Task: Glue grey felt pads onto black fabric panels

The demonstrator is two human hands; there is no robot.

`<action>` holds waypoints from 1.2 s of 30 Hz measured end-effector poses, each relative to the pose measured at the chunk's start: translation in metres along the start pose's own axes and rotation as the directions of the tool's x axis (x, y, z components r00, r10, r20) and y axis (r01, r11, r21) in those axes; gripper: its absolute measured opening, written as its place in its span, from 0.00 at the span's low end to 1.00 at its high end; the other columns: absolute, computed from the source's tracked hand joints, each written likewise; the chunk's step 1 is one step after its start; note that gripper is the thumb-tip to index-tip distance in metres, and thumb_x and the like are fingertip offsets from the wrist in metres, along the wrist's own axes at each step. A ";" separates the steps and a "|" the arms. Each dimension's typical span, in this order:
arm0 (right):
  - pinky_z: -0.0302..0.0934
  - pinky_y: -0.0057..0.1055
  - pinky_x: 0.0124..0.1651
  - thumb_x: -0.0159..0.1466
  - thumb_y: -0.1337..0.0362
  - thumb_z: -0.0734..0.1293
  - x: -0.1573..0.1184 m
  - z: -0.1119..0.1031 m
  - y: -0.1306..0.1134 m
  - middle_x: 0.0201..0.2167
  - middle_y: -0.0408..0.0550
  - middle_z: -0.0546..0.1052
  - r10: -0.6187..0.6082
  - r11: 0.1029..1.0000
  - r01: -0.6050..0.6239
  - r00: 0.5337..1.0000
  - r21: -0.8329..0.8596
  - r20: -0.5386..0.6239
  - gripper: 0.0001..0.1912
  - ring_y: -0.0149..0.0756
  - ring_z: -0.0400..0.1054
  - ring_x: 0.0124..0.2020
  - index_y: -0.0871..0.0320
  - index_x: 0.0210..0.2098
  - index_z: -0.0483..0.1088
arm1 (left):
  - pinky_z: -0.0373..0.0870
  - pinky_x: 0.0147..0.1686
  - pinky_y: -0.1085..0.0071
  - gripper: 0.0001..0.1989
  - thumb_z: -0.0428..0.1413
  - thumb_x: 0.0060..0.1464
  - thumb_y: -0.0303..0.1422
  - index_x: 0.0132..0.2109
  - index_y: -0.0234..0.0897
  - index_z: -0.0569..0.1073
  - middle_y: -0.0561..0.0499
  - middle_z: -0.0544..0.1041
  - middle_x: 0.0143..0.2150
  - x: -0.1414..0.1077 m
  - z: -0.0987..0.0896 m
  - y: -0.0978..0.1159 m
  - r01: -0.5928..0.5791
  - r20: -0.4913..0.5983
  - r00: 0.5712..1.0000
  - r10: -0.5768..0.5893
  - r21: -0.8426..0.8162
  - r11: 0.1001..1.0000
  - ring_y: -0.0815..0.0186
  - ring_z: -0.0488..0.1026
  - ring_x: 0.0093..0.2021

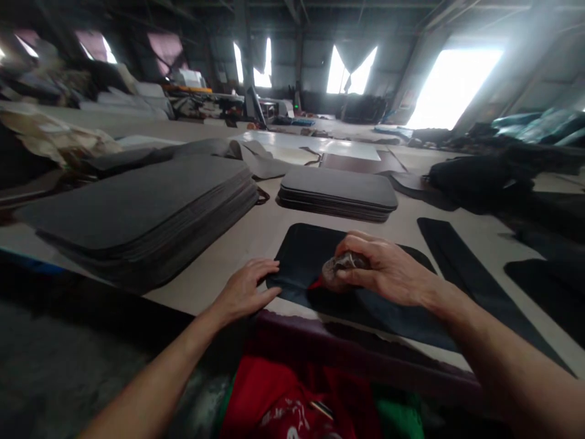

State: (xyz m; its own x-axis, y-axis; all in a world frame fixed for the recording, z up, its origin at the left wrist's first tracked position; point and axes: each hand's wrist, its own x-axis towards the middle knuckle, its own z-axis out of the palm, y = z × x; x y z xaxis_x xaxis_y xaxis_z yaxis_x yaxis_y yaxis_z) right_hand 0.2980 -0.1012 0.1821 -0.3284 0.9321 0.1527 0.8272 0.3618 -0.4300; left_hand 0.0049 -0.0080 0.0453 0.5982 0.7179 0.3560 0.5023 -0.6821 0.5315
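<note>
A black sheet with rounded corners (304, 244) lies flat on the table in front of me, and the part under my right arm is hidden. My right hand (384, 268) is closed around a lumpy brown object (336, 274) whose kind I cannot make out. A red bit shows at its lower left, close to the sheet's surface. At the sheet's left edge rests my left hand (251, 286), its fingers stretched out and the thumb apart, with the fingertips at the border.
A tall stack of grey sheets (150, 195) stands to the left. A lower stack (338, 189) sits behind the black sheet. On the right lie a long black strip (470, 268) and another dark piece (548, 292). The table's front edge (320, 323) runs close to my body.
</note>
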 end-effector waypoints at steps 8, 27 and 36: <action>0.58 0.32 0.39 0.64 0.59 0.69 -0.038 -0.020 0.019 0.40 0.43 0.74 0.129 0.992 -0.128 0.991 0.009 -0.021 0.07 0.38 0.68 0.39 0.52 0.41 0.73 | 0.70 0.63 0.51 0.21 0.59 0.56 0.43 0.52 0.38 0.79 0.43 0.78 0.58 0.003 -0.003 -0.001 0.014 0.022 1.000 -0.015 0.038 0.999 0.52 0.73 0.60; 0.61 0.31 0.32 0.61 0.54 0.70 -0.164 -0.063 0.064 0.35 0.45 0.76 0.533 0.845 -0.517 0.834 0.136 -0.146 0.13 0.39 0.70 0.34 0.54 0.41 0.74 | 0.67 0.65 0.49 0.27 0.54 0.58 0.57 0.54 0.44 0.76 0.48 0.76 0.61 0.007 -0.003 -0.013 0.035 0.084 0.995 -0.048 0.155 0.987 0.53 0.73 0.61; 0.65 0.32 0.33 0.59 0.52 0.73 -0.212 -0.072 0.076 0.34 0.44 0.78 0.699 0.710 -0.641 0.690 0.290 -0.187 0.16 0.41 0.72 0.35 0.53 0.42 0.74 | 0.66 0.64 0.46 0.26 0.54 0.55 0.56 0.53 0.48 0.76 0.49 0.77 0.60 0.009 -0.003 -0.012 0.086 0.085 0.991 -0.099 0.142 0.986 0.51 0.72 0.61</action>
State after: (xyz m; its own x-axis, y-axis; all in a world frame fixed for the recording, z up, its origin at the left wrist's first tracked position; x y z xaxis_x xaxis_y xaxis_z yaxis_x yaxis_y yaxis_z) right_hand 0.4636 -0.2706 0.1811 0.4371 0.8989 -0.0292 0.6659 -0.3453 -0.6613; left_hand 0.0021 0.0068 0.0442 0.5964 0.7674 0.2353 0.6355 -0.6305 0.4457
